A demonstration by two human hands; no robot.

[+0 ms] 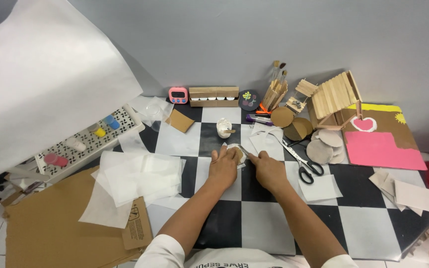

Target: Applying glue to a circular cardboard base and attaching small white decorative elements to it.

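Observation:
My left hand (224,166) presses flat on a round cardboard disc (238,151) that lies on the black and white checkered table (264,223). My right hand (269,171) holds a thin tool, seemingly a brush (244,150), with its tip on the disc's right edge. A small white cup (223,128) with a stick in it stands just behind the disc. Black-handled scissors (304,166) lie to the right of my right hand.
Several cardboard discs (326,146) and a stick-built house (333,99) sit at the back right beside a pink and brown board (383,146). Brushes in a holder (275,89), a pink timer (178,95), a tray of paint pots (88,139), white paper sheets (135,178) and brown cardboard (60,228) lie around.

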